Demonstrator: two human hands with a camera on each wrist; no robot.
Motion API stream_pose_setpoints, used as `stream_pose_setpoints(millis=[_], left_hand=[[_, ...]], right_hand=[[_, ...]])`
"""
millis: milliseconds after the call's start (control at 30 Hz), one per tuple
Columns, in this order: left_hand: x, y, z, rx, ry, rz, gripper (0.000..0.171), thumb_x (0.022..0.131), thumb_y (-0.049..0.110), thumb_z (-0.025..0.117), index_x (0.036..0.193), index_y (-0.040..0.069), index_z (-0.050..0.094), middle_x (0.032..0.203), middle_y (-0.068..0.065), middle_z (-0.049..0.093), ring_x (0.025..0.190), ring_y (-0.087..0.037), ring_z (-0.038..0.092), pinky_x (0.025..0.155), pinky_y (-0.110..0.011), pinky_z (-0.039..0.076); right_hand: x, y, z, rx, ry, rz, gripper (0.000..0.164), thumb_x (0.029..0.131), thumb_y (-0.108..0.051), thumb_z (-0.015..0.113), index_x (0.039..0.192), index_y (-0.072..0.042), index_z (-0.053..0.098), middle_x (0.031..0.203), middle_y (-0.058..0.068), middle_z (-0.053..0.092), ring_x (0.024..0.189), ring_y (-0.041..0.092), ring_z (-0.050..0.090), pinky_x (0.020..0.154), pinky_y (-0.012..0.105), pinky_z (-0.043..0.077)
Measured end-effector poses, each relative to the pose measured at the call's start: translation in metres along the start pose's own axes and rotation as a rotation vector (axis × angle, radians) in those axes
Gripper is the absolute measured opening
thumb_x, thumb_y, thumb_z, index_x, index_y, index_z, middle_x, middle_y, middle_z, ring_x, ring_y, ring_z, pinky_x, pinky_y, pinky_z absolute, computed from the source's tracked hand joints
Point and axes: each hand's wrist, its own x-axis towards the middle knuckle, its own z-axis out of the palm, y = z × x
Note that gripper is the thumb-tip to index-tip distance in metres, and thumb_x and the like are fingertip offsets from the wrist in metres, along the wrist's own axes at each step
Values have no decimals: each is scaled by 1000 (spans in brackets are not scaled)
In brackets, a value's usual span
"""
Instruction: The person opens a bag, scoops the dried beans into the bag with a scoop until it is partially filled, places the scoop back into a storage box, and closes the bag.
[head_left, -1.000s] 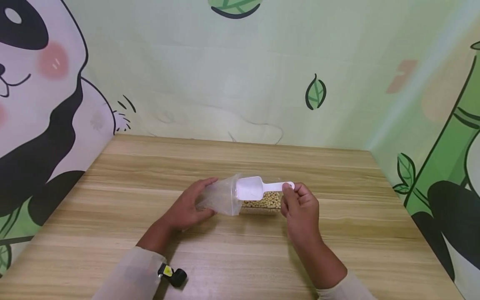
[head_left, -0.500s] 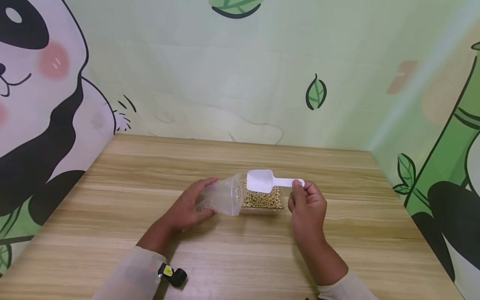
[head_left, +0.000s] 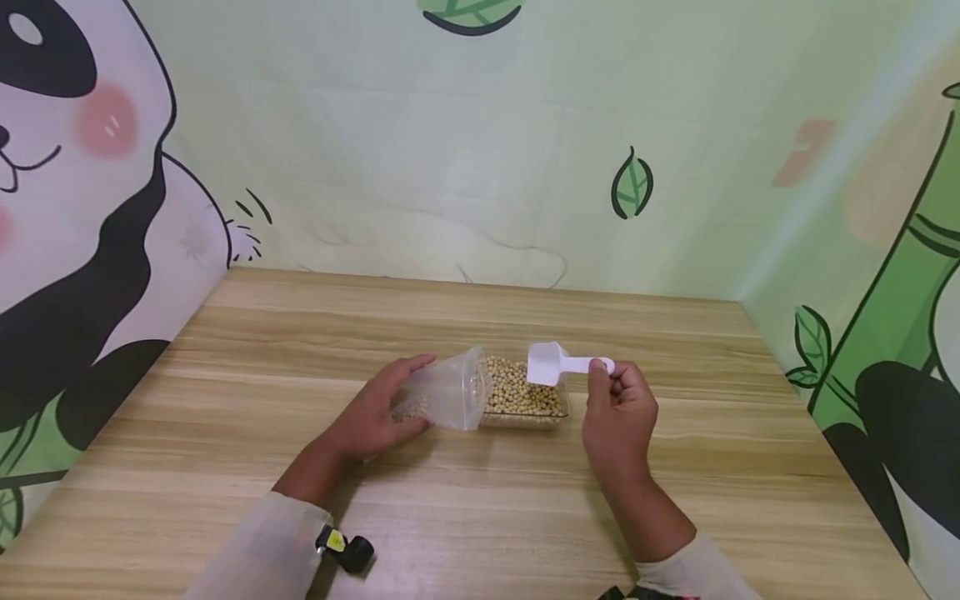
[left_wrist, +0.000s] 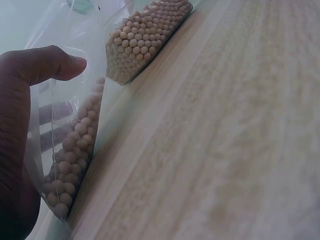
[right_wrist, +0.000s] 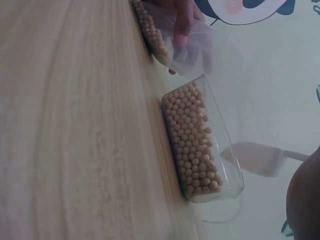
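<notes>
My left hand (head_left: 372, 410) holds a clear plastic zip bag (head_left: 448, 393) lying on its side, thumb and fingers on opposite sides of it. Round beige beans (left_wrist: 75, 155) fill its lower part. The bag's mouth faces right, at the left end of a clear rectangular container (right_wrist: 223, 145), which is full of similar beans (head_left: 517, 390). Between thumb and fingers, my right hand (head_left: 619, 425) pinches the handle end of a white scoop (head_left: 545, 364). The scoop's head is over the container's right part in the head view, and no beans show in it.
Bag and container are on a wood-grain table (head_left: 480, 508). Behind it stands a pale green wall (head_left: 375, 167) printed with pandas, leaves and bamboo. A small black device (head_left: 348, 550) is strapped at the left sleeve.
The scoop has moved right, away from the bag's mouth and over the container's right part, carried by my right hand. The left hand and bag have stayed in place.
</notes>
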Motion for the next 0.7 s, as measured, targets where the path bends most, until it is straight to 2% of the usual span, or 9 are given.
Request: stream_pose_setpoints(millis=[100,167,467,600,700], left_hand=[[0,7,-2,-7,0,-10,83,91,20,83,164,12,45,154,-16,61,137,-35,58,113,-60,47],[1,18,-6,-22,-4,-27,82,89,15,83,162,6,46,153,-19,61,137,-41,59,112,-66,46],[2,22,-6,-23,-14,-55,83,88,13,83,162,6,46,155,-19,59,140,-40,57,115,-65,45],[2,24,-7,-29,-18,-59,83,89,14,83,162,6,46,156,-19,59,140,-40,57,115,-65,45],[2,24,-7,-29,-21,-62,82,89,14,83,162,6,46,155,-19,59,139,-40,57,115,-65,45]], right_hand=[[-1,2,-1,-55,0,-76,24,107,-9,67,91,9,65,63,-13,47,56,-1,37,50,17,29],[-1,4,-1,-91,-7,-134,22,106,-7,67,89,7,66,63,-12,46,56,-1,37,50,16,28],[-7,8,1,-289,-91,-469,18,98,5,71,81,2,64,59,1,46,57,2,38,50,17,30],[-6,9,1,-319,-95,-510,19,97,6,70,80,1,62,58,2,46,57,3,37,49,17,30],[-5,8,1,-317,-97,-440,20,98,4,69,80,1,62,59,2,46,57,3,38,50,17,31]])
